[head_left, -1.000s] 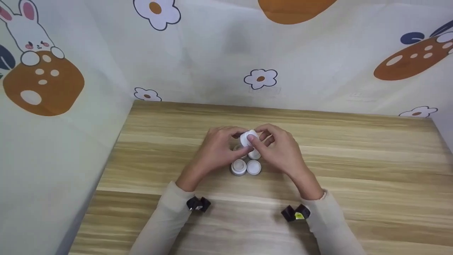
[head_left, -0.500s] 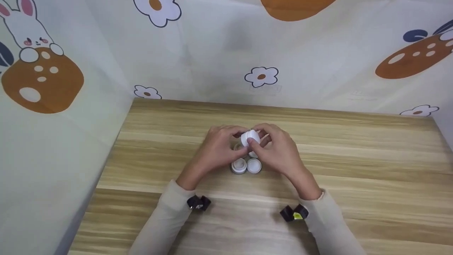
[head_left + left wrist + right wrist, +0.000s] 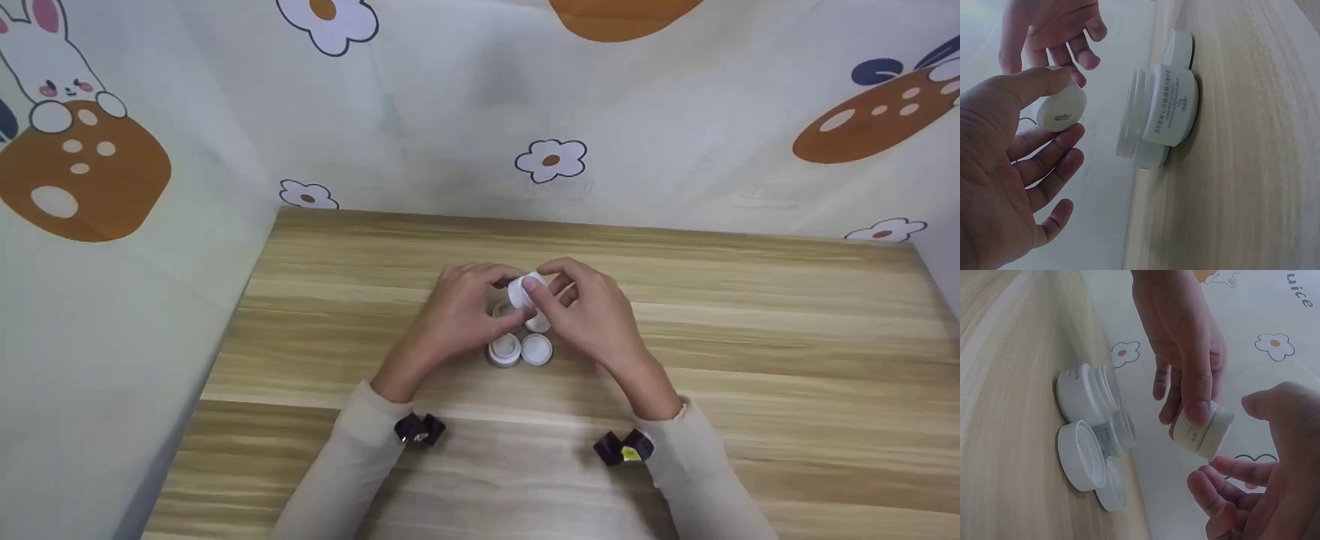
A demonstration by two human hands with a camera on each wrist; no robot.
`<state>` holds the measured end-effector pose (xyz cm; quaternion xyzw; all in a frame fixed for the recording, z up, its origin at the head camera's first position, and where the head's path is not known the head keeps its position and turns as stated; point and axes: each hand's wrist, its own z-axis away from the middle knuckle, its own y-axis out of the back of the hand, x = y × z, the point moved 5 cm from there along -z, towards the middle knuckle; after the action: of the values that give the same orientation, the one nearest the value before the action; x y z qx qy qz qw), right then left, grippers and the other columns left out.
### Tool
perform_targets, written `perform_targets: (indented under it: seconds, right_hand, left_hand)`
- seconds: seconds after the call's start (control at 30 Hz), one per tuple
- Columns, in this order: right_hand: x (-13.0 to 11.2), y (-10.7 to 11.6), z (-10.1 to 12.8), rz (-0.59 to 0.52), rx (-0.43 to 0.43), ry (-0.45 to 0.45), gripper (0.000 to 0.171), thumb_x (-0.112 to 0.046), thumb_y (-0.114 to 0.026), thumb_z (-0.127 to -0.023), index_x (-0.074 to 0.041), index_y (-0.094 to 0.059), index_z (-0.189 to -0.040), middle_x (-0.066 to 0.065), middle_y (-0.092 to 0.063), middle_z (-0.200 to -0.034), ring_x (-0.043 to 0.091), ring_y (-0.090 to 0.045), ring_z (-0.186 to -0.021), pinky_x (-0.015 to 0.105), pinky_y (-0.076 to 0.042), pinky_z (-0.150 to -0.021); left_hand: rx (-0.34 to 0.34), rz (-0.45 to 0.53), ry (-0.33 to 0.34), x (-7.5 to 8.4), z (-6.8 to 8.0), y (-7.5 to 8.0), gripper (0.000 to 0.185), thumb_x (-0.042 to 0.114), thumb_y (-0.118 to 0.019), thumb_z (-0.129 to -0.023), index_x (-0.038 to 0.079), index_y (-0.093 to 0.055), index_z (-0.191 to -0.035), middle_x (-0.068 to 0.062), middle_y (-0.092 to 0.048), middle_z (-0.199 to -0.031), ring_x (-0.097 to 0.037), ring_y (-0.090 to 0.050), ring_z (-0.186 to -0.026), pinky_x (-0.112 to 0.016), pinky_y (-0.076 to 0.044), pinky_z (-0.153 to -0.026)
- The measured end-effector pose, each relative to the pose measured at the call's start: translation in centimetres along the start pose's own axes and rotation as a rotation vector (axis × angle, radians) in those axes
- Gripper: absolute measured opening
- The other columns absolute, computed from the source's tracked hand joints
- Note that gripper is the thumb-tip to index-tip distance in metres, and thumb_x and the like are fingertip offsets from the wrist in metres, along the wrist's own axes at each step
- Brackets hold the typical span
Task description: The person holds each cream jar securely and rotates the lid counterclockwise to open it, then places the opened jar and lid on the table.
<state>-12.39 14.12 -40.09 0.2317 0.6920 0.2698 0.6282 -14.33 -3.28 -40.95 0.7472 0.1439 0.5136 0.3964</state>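
Note:
My left hand [image 3: 469,311] pinches a small white cream jar [image 3: 1189,433] above the table, thumb on one side and fingers on the other. Its white lid [image 3: 1217,436] is on, and small dark print shows on its base in the left wrist view. Around the lid end is my right hand [image 3: 592,311], its thumb standing off the lid and a fingertip right at the lid's edge in the right wrist view. Below stand two lidless white jars, a nearer jar [image 3: 504,350] and a farther jar [image 3: 1084,394] partly hidden in the head view.
Beside the jars lie two loose white lids, the near lid [image 3: 537,349] and the far lid [image 3: 538,323], partly covered by my right hand in the head view. Everything rests on a wood-grain table [image 3: 360,247], with a patterned sheet [image 3: 450,112] behind and at the sides.
The right thumb has shifted up across the held jar, and the jar's tilt has changed slightly. Both hands stay in nearly the same place; the jars and lids on the table stay put.

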Motion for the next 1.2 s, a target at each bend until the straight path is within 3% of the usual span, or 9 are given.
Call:
perform_targets:
  seconds: [0.2,0.6,0.73,0.97,1.2]
  right_hand:
    - [-0.13,-0.45,0.02,0.014,0.001,0.031,0.027,-0.038,-0.073,-0.098,-0.017,-0.076,-0.114,0.002,-0.074,-0.087,0.015,-0.072,-0.077,0.034,-0.056,-0.071]
    - [-0.67,-0.65,0.21,-0.014,-0.033,0.097,0.032,-0.025,-0.076,-0.095,-0.013,-0.073,-0.124,0.007,-0.073,-0.105,0.018,-0.073,-0.082,0.040,-0.059,-0.077]
    - [-0.86,-0.62,0.26,-0.012,-0.025,0.115,0.035,-0.023,-0.077,-0.093,-0.012,-0.071,-0.126,0.007,-0.072,-0.107,0.017,-0.073,-0.082,0.039,-0.058,-0.076]
    - [-0.99,-0.42,0.33,-0.024,0.005,0.152,0.042,-0.019,-0.078,-0.092,-0.008,-0.069,-0.132,0.010,-0.073,-0.111,0.019,-0.073,-0.083,0.050,-0.059,-0.081]
    - [-0.80,-0.15,0.34,-0.035,0.025,0.153,0.045,-0.017,-0.077,-0.092,-0.010,-0.069,-0.136,0.011,-0.073,-0.113,0.020,-0.073,-0.084,0.052,-0.058,-0.085]
  left_hand:
    - [0.000,-0.006,-0.002,0.01,-0.04,0.05,0.040,0.034,-0.083,-0.089,0.020,-0.076,-0.126,0.004,-0.079,-0.125,-0.020,-0.069,-0.121,-0.049,-0.045,-0.106]
    - [-0.040,-0.017,0.017,-0.30,-0.02,-0.08,0.048,0.033,-0.083,-0.089,0.019,-0.071,-0.134,0.002,-0.074,-0.135,-0.022,-0.064,-0.131,-0.051,-0.043,-0.112]
    - [-0.029,-0.016,0.015,-0.30,0.03,0.00,0.047,0.033,-0.084,-0.089,0.019,-0.072,-0.132,0.001,-0.074,-0.134,-0.023,-0.065,-0.130,-0.051,-0.043,-0.111]
    - [-0.008,0.008,0.007,-0.30,0.04,0.26,0.044,0.030,-0.084,-0.089,0.019,-0.073,-0.130,0.001,-0.075,-0.132,-0.022,-0.066,-0.126,-0.049,-0.044,-0.105]
    - [-0.016,0.006,0.014,-0.44,-0.01,0.35,0.043,0.028,-0.084,-0.089,0.019,-0.073,-0.130,0.002,-0.075,-0.131,-0.020,-0.067,-0.122,-0.047,-0.043,-0.104]
